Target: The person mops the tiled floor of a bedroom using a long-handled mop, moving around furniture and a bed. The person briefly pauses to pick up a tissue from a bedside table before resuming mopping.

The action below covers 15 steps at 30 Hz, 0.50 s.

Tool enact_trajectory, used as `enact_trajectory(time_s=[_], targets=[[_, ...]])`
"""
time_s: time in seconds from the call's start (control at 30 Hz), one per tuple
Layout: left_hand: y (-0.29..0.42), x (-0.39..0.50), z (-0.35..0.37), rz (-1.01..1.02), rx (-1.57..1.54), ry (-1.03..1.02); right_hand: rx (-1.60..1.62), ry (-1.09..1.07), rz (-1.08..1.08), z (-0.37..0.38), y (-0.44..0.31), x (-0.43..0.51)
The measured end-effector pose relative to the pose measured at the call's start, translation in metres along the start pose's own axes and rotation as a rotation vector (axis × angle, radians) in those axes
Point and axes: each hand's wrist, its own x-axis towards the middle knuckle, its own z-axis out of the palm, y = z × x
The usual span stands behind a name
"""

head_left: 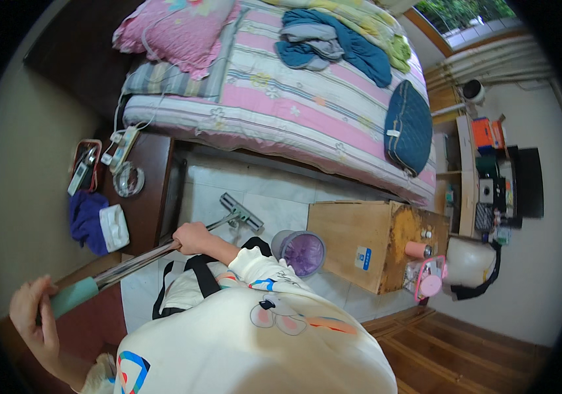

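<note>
A sponge mop with a steel pole point(135, 266) slants across the view from lower left up to the middle. My left hand point(34, 308) is wrapped around the end of its pale green grip point(74, 296). Farther down the pole, my right hand point(194, 238) is closed on the metal, that arm reaching across my body. The flat grey mop head point(241, 212) is at the white tiled floor point(276, 197), between the bed and me. A wastebasket with a purple liner point(303, 253) stands to the right of the mop head.
A bed point(281, 111) spans the far side. At left, a dark wooden nightstand point(148, 192) carries a power strip point(124, 147), a clear round container point(128, 179) and a purple cloth point(87, 221). A worn wooden cabinet point(350, 236) at right bears a pink bottle point(418, 249).
</note>
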Motion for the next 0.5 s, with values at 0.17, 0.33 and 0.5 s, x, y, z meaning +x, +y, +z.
enact_trajectory(time_s=[0.17,0.33,0.5], targets=[[-0.005,-0.015,0.060,-0.184,-0.212,-0.090,-0.045,0.115,0.151,0.003,0.070,-0.003],[0.017,-0.033,0.164,-0.588,-0.347,-0.589,-0.173,-0.070,0.209,0.032,0.157,-0.007],[0.061,-0.040,0.271,-0.856,-0.484,-0.704,-0.112,0.032,0.283,0.052,0.246,-0.065]])
